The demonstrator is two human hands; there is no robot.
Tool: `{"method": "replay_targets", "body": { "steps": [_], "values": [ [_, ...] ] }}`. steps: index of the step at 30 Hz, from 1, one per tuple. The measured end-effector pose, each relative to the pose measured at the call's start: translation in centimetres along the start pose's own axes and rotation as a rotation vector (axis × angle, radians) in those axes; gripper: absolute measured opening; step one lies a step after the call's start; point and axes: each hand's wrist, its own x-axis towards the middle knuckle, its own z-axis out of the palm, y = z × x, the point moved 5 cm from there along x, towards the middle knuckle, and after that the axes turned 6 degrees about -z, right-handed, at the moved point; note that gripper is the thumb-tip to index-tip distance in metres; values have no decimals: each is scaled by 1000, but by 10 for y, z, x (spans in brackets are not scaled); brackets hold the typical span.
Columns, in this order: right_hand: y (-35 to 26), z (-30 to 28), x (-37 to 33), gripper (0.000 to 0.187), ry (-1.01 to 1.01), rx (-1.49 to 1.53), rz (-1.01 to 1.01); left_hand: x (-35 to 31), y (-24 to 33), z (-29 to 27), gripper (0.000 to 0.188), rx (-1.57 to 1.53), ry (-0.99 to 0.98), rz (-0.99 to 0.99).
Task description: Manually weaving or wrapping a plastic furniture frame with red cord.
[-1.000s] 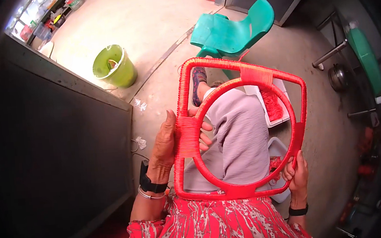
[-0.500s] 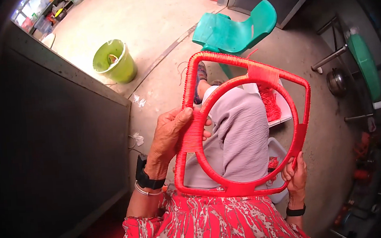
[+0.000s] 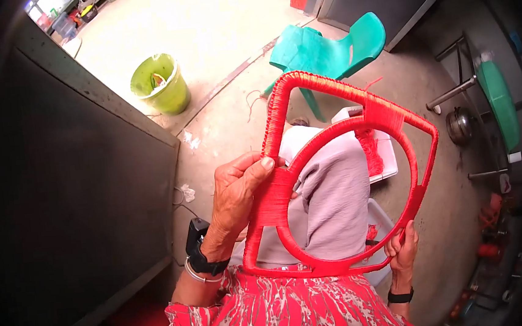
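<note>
A square frame with a round ring inside (image 3: 271, 204), wound all over in glossy red cord, is held tilted over my lap. My left hand (image 3: 236, 192) grips its left side, thumb on the wrapped joint and fingers passing behind. At the lower right corner my right hand (image 3: 404, 247) is closed round the frame, some fingers hidden behind it. A loose red cord end (image 3: 373, 83) sticks up from the frame's upper edge. Through the ring show my grey trousers (image 3: 337, 200). Beyond my knee, red cord (image 3: 368, 148) lies in a white tray (image 3: 388, 156).
A second pale bin (image 3: 380, 212) stands beside my leg. Ahead are a green plastic chair (image 3: 332, 50) and a lime bucket (image 3: 176, 96). A dark panel (image 3: 78, 177) rises at left. To the right stand a green-topped stool (image 3: 498, 104) and a metal pot (image 3: 459, 126).
The frame's upper right part has swung slightly right and down, and the frame looks more tilted. My left hand has shifted a little down with it. Both hands keep their hold.
</note>
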Motion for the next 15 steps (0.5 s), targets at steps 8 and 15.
{"method": "replay_targets", "body": {
  "steps": [8, 15],
  "values": [
    [-2, 5, -1, 48, 8, -30, -2, -10, 10, -1, 37, 241, 139, 64],
    [2, 0, -2, 47, -3, -2, -64, -25, 28, 4, 37, 678, 206, 313]
  ]
}}
